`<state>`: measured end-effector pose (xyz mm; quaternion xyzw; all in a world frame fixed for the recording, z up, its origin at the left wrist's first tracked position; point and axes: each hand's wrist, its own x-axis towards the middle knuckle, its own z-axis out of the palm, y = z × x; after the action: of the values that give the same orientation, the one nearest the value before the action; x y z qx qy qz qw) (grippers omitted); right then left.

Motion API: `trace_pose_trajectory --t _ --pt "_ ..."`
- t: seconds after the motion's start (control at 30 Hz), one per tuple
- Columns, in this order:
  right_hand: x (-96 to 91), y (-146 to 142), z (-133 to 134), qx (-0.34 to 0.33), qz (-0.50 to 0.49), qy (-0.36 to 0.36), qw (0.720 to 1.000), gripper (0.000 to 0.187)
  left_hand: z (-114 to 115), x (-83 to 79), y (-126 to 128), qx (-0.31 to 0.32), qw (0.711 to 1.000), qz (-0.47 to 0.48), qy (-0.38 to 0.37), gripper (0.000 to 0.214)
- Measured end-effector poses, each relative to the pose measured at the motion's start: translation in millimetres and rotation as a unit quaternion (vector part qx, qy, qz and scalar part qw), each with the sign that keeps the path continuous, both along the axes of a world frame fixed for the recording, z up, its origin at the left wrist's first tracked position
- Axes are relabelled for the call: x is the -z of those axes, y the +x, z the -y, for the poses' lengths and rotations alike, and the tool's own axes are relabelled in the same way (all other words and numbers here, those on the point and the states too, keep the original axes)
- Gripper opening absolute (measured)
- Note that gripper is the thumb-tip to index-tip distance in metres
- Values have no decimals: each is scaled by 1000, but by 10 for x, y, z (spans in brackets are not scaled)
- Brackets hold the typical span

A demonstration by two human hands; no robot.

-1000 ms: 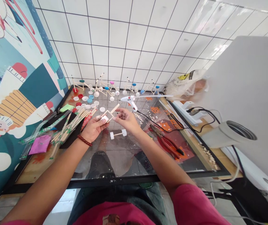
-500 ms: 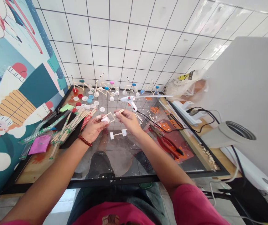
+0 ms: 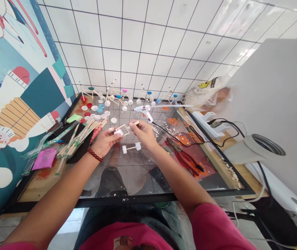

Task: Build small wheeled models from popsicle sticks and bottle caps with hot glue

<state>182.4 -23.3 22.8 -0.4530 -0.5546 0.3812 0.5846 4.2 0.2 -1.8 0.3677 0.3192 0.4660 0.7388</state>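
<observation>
Both my hands meet over the glass tabletop [image 3: 138,180]. My left hand [image 3: 106,141] is closed on a small wooden stick frame [image 3: 122,128] with a white bottle cap glued to it. The fingers of my right hand [image 3: 143,132] pinch the other end of the same frame, where a stick pokes out to the right. Just below my hands a stick axle with two white caps [image 3: 131,148] lies on the glass. A white glue gun [image 3: 143,111] rests behind my right hand.
Finished stick-and-cap models [image 3: 117,97] line the tiled back wall. Loose coloured caps [image 3: 94,111] and wrapped chopsticks [image 3: 78,138] lie at the left, with a pink packet [image 3: 43,159]. Red-handled pliers [image 3: 188,159], a power strip [image 3: 208,123] and a plastic bag [image 3: 205,93] are at the right.
My right hand closed onto the frame's sticking-out end, and the frame now lies flatter between my hands. The view shifted slightly.
</observation>
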Motion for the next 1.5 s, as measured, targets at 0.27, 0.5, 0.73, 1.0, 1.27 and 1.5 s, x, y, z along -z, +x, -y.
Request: trace_pose_trajectory --t 0.27,0.5,0.73,1.0,1.27,1.5 --pt "-3 -11 -5 5 9 -5 1000 38 -3 7 1 6 1000 -8 9 35" --pt "-10 -6 -10 4 11 -20 1000 42 -12 26 -3 8 1000 -7 7 34" --pt "-33 -9 7 -1 -1 -28 1000 43 -11 22 2 8 1000 -9 6 33" --pt "-43 1 9 0 5 -29 1000 45 -7 10 -4 8 1000 -8 3 32" --pt "-61 1 34 -4 12 -22 1000 47 5 -9 -1 13 1000 -5 4 33" --pt "-62 -7 34 5 19 -32 999 48 -4 7 -2 9 1000 -3 3 31"
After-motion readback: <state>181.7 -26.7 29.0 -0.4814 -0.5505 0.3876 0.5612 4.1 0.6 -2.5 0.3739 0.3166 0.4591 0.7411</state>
